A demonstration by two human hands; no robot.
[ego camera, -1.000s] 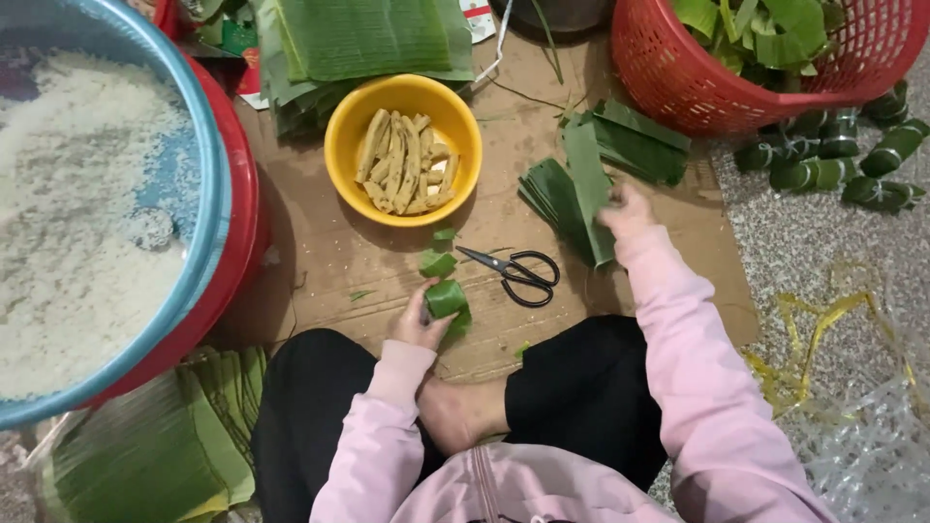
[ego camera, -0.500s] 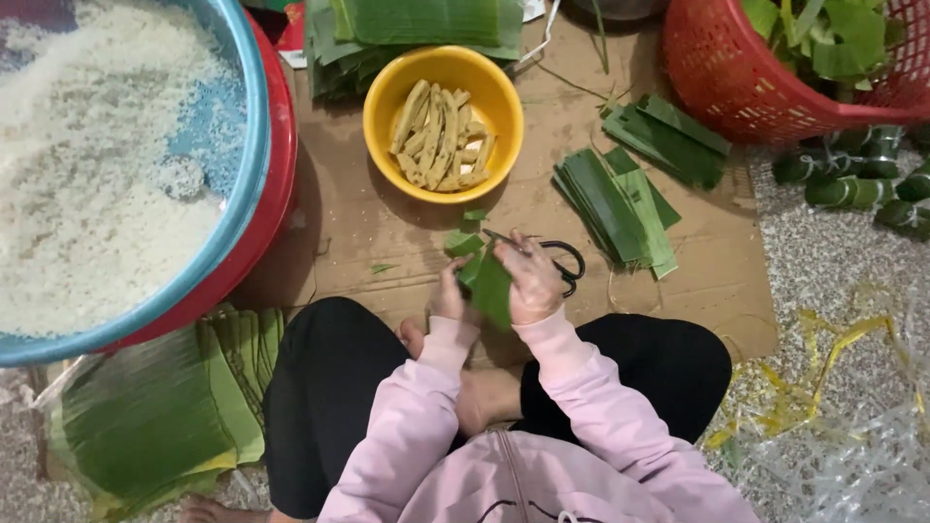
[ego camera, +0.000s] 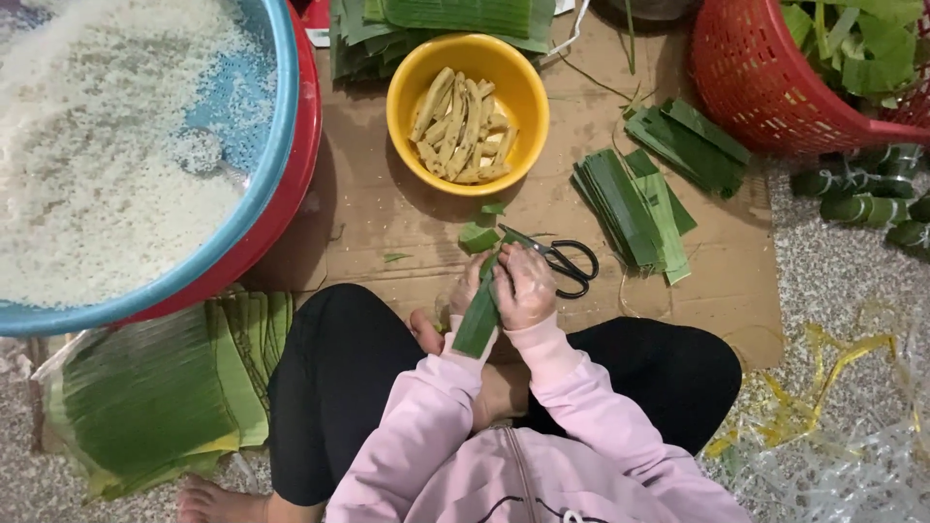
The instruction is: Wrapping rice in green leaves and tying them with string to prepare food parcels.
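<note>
Left hand (ego camera: 468,291): fingers curled shut on the leaf strip (ego camera: 479,320), gripping its left edge above the lap.
Right hand (ego camera: 526,286): fingers closed over the same strip from the right, touching the left hand; a second ago it lay out on the cut leaves, half a second ago it was already in at the middle.
Leaf strip: long, dark green, held between both hands, tilted, its lower end over the pink sleeve (ego camera: 426,426); a second ago the left hand held only a short green piece low on the cardboard, now the strip hangs longer and nearer the body.
Scissors (ego camera: 557,260): black handles, lying on the cardboard (ego camera: 368,208) just beyond the right hand, touching neither hand (place unchanged across the frames).
Leaf scraps (ego camera: 479,235): small green offcuts just ahead of the hands, below the bowl.
Bowl (ego camera: 407,87): yellow, holding pale strips of filling, ahead of the hands.
Cut leaves (ego camera: 630,203): stack of green strips to the right of the scissors, a second stack beyond it.
Basin (ego camera: 276,145): blue, set in a red one, full of white rice, far left.
Basket (ego camera: 756,77): red, holding green leaves, upper right.
Wrapped rolls (ego camera: 852,194): green, on the floor right of the cardboard.
Leaf pile (ego camera: 145,387): broad leaves on the floor by the left knee.
</note>
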